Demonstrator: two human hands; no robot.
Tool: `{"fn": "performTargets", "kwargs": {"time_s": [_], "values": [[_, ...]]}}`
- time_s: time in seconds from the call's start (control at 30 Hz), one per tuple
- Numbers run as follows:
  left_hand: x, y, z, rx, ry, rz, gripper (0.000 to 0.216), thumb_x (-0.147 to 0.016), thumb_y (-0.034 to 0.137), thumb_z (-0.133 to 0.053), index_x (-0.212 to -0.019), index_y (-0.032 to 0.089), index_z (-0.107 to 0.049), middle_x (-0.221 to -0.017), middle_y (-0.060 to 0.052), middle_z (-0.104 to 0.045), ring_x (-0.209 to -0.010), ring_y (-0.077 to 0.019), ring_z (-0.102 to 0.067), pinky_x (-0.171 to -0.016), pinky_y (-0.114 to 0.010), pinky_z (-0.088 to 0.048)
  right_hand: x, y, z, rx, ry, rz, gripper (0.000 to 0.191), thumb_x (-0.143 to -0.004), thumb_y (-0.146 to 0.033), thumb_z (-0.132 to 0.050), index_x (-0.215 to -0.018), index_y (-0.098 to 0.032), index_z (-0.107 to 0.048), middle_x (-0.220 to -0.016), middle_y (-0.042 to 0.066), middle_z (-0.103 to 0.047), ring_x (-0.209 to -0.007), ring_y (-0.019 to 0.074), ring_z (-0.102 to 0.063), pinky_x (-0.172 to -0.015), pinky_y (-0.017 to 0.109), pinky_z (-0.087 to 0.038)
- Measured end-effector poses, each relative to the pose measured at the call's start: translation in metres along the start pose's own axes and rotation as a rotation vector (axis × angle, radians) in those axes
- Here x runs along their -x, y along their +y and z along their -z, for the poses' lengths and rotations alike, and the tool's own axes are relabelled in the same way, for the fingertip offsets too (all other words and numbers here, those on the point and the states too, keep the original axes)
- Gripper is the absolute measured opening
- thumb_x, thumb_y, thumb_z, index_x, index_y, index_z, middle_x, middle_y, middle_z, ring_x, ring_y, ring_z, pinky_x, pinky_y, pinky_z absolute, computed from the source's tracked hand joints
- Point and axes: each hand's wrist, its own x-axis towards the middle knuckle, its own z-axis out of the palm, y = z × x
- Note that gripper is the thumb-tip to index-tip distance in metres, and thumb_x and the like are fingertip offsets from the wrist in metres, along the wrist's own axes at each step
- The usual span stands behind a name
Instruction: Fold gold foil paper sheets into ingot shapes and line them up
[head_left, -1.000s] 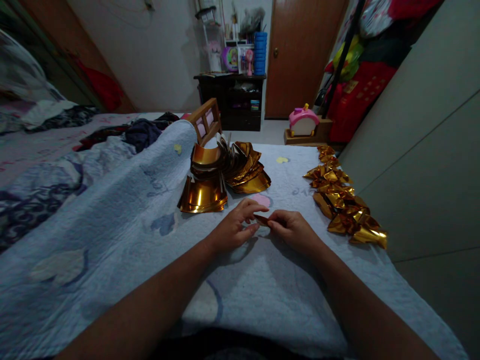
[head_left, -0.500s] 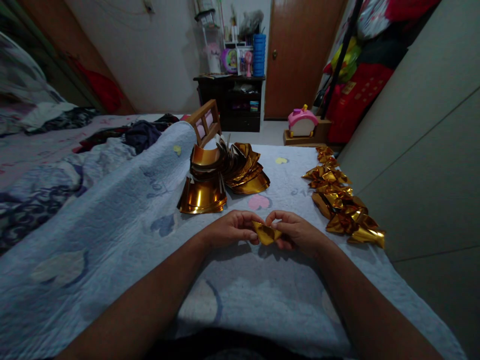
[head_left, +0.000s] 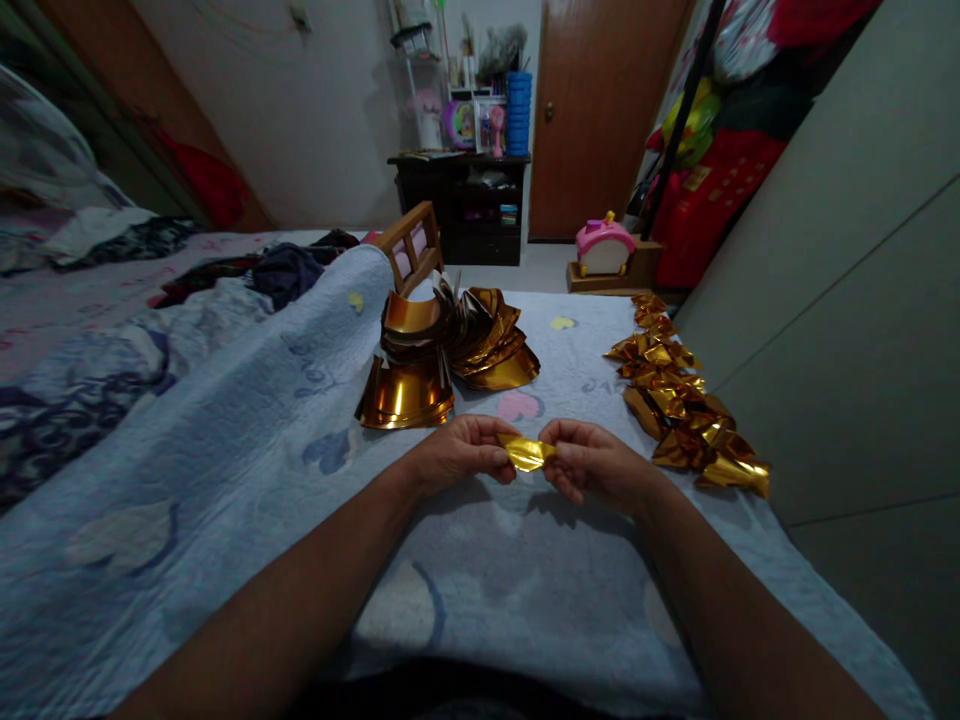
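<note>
A small folded gold foil paper is held just above the pale blue quilt. My left hand pinches its left end and my right hand pinches its right end, both with fingers closed. Just beyond my left hand lies a stack of curled gold foil sheets. To the right of my right hand a row of folded gold foil pieces runs along the quilt's edge.
A grey cabinet wall rises right of the quilt. Crumpled bedding and clothes lie at left. A wooden chair back stands behind the foil stack. Further off are a dark shelf unit, a pink toy and a brown door.
Both hands lifted the gold paper off the quilt, where they had been pressing it. It showed a broad folded face half a second ago and now looks narrower, pulled between the fingertips.
</note>
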Motion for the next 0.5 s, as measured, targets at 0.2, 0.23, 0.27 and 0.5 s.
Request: {"fn": "performTargets", "kwargs": {"time_s": [0.2, 0.23, 0.27, 0.5], "values": [[-0.0027, -0.0045, 0.0009, 0.003, 0.017, -0.006, 0.053, -0.058, 0.038, -0.096, -0.099, 0.01, -0.076, -0.074, -0.008, -0.076, -0.059, -0.0135, -0.068, -0.059, -0.021, -0.051, 0.0001, 0.0019, 0.0049, 0.079, -0.004, 0.07, 0.034, -0.073, -0.035, -0.087, -0.09, -0.017, -0.063, -0.07, -0.003, -0.064, -0.052, 0.0069, -0.055, -0.048, 0.018, -0.043], [-0.003, -0.0049, 0.0007, 0.0, 0.016, -0.007, 0.053, -0.059, 0.038, -0.096, -0.099, 0.01, -0.076, -0.074, -0.008, -0.076, -0.059, -0.0135, -0.068, -0.059, -0.022, -0.051, -0.0003, 0.0026, 0.0055, 0.086, -0.002, 0.076, 0.033, -0.074, -0.035, -0.087, -0.089, -0.017, -0.063, -0.069, -0.003, -0.064, -0.052, 0.0069, -0.055, -0.048, 0.018, -0.043], [-0.0032, -0.0051, 0.0005, -0.003, 0.015, -0.01, 0.052, -0.059, 0.038, -0.096, -0.098, 0.01, -0.076, -0.074, -0.008, -0.075, -0.059, -0.0133, -0.067, -0.059, -0.022, -0.051, -0.0008, 0.0032, 0.006, 0.09, 0.001, 0.079, 0.033, -0.073, -0.036, -0.087, -0.088, -0.017, -0.063, -0.069, -0.004, -0.063, -0.052, 0.0069, -0.054, -0.048, 0.019, -0.042], [-0.0052, -0.0064, 0.0, -0.052, 0.009, -0.056, 0.043, -0.062, 0.038, -0.094, -0.093, 0.012, -0.078, -0.079, -0.006, -0.075, -0.059, -0.0096, -0.063, -0.058, -0.02, -0.047, -0.0019, 0.0051, 0.0089, 0.152, 0.068, 0.127, 0.031, -0.072, -0.037, -0.087, -0.084, -0.018, -0.065, -0.07, -0.004, -0.059, -0.057, 0.0074, -0.049, -0.051, 0.02, -0.035]]}}
